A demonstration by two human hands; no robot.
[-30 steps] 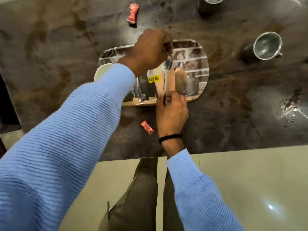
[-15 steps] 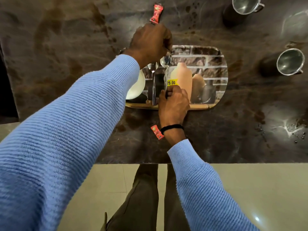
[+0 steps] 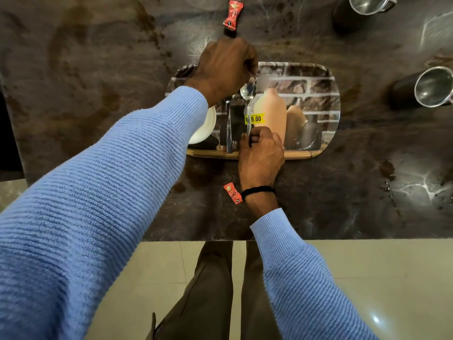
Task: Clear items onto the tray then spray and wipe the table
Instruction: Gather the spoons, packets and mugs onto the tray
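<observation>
**Inspector:** State of the clearing?

**Onlooker:** Partly done. The tray (image 3: 328, 77) sits mid-bench, near the front edge. On it: a white saucer (image 3: 204, 126) at the left end, a fork (image 3: 229, 128) and a spoon (image 3: 248, 94) lying side by side near the middle. The bottles and brick pattern appear to be the tray's own print, with a yellow price sticker (image 3: 256, 118) on it.

**Inspector:** The hands?

**Onlooker:** The right hand (image 3: 261, 158) is closed in a pinch on the near end of the spoon's handle. The left hand (image 3: 224, 68) is curled shut over the far end of the cutlery; its fingers seem to be at the spoon's bowl, though whether they grip it I cannot tell.

**Inspector:** Outstanding items?

**Onlooker:** Two red sachets off the tray: one (image 3: 232, 14) on the bench just beyond the left hand, one (image 3: 232, 192) near the front edge beside the right wrist. Two steel cups at the right: one (image 3: 432, 85) level with the tray, one (image 3: 367, 4) at the far corner.

**Inspector:** Cleaning?

**Onlooker:** Not begun, by my judgement. The bench (image 3: 85, 69) shows brown stains and crumbs at the right. No spray or cloth in sight.
</observation>
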